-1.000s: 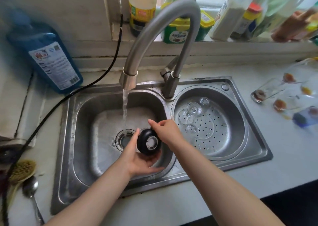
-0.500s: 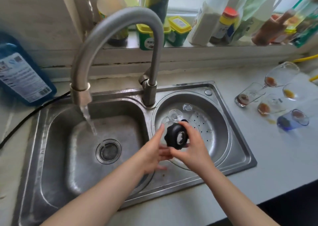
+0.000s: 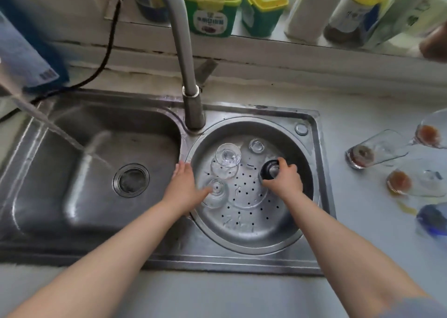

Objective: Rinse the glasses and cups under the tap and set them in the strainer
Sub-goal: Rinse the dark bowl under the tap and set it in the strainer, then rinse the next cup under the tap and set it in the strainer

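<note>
Right hand [image 3: 284, 178] grips the black cup [image 3: 269, 170] low in the strainer [image 3: 244, 233], left hand [image 3: 185, 184] spread flat at its rim: seat it clear of the glasses [image 3: 227, 155], then release.

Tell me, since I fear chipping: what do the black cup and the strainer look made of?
The black cup, gripped by the right hand, looks like glossy glazed ceramic, possibly dark glass: it shines. The strainer looks like brushed stainless steel: grey, dully reflective, punched with holes.
</note>
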Motion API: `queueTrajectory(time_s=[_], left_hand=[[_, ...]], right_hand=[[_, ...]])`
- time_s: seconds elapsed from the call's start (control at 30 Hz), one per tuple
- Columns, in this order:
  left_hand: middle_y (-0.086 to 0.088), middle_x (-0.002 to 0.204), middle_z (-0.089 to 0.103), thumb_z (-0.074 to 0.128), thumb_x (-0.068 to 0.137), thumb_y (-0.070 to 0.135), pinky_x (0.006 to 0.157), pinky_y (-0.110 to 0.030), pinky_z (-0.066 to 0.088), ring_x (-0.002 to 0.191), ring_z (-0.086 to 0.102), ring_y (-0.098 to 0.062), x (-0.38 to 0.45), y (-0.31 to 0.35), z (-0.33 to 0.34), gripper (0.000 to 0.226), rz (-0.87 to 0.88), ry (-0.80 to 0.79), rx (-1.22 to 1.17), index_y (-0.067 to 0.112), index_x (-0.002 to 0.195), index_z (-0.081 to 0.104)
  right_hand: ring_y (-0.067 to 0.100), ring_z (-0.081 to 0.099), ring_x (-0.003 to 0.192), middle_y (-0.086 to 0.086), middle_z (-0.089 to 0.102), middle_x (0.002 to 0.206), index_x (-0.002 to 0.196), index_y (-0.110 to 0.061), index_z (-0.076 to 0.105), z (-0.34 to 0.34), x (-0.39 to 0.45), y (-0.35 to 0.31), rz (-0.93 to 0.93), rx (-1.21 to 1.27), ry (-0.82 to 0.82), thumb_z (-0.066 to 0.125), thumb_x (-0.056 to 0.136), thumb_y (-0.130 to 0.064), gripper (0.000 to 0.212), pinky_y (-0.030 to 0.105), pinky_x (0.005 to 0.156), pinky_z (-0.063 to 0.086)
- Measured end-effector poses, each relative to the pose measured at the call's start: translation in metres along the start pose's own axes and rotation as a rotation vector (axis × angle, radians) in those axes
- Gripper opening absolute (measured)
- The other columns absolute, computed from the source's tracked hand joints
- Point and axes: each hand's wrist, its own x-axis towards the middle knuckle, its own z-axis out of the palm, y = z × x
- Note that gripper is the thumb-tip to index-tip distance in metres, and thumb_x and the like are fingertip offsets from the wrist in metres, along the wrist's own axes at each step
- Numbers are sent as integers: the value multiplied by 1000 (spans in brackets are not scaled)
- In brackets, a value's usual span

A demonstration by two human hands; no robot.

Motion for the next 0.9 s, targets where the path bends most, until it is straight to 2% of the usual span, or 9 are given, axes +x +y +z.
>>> queueTrajectory(time_s=[0.23, 0.3, 0.4, 0.5, 0.57, 0.6, 0.67, 0.73, 0.9], left_hand=[[-13, 160, -4, 59, 91, 37, 118, -32, 7, 148, -5, -23, 0, -15, 8, 90, 36, 12, 21, 4, 152, 2], [-13, 160, -4, 59, 91, 38, 119, -33, 7, 148, -5, -24, -1, -13, 10, 89, 10, 37, -2, 4, 152, 2], [-20, 158, 5, 56, 92, 39, 118, -37, 9, 147, 1, -30, -12, 14, 16, 80, -19, 107, -52, 3, 150, 14], [-15, 158, 13, 55, 92, 41, 117, -39, 12, 147, 9, -26, -40, 66, 32, 68, 186, 163, -96, 14, 148, 29], [-8, 158, 18, 54, 90, 46, 116, -36, 14, 146, 13, -21, -61, 103, 45, 62, 382, 134, -110, 19, 144, 37], [-7, 157, 20, 53, 89, 49, 116, -33, 15, 146, 15, -20, -69, 119, 51, 62, 456, 94, -118, 20, 142, 39], [-6, 155, 25, 53, 86, 50, 115, -27, 15, 144, 19, -18, -80, 148, 59, 65, 590, 32, -98, 19, 141, 40], [-4, 154, 25, 59, 89, 41, 114, -23, 15, 144, 19, -16, -84, 173, 65, 62, 678, -3, -70, 19, 143, 37], [1, 147, 34, 60, 89, 39, 108, -21, 23, 137, 31, -14, -82, 240, 82, 64, 840, -12, 45, 19, 145, 34]], right_hand=[[36, 40, 129, 14, 26, 147, 151, -27, 14, -6, -3, 8, -7, 37, -58, 70, 80, -45, 92, 42, 97, 43], [34, 40, 131, 12, 24, 150, 151, -23, 17, -14, -22, 12, -37, 75, 2, 68, 82, -44, 88, 41, 100, 42], [23, 36, 135, 6, 26, 151, 149, -18, 24, -29, -68, 26, -127, 255, 105, 65, 87, -39, 77, 32, 107, 33], [16, 36, 134, 2, 33, 145, 146, -18, 32, -45, -117, 50, -163, 394, 154, 65, 88, -31, 69, 25, 112, 28], [15, 43, 128, -3, 40, 135, 141, -19, 39, -56, -142, 74, -120, 477, 232, 68, 86, -28, 63, 35, 107, 40], [14, 47, 123, -6, 41, 129, 139, -20, 43, -63, -153, 88, -85, 524, 278, 69, 85, -26, 60, 35, 100, 45], [11, 50, 115, -9, 41, 123, 135, -23, 45, -78, -170, 117, -18, 598, 357, 69, 86, -23, 54, 26, 89, 49], [7, 50, 111, -9, 42, 125, 133, -25, 46, -92, -182, 147, 43, 644, 413, 67, 87, -23, 51, 18, 81, 45], [8, 49, 112, -5, 42, 131, 134, -24, 45, -125, -184, 228, 178, 700, 525, 72, 84, -28, 57, 19, 82, 39]])
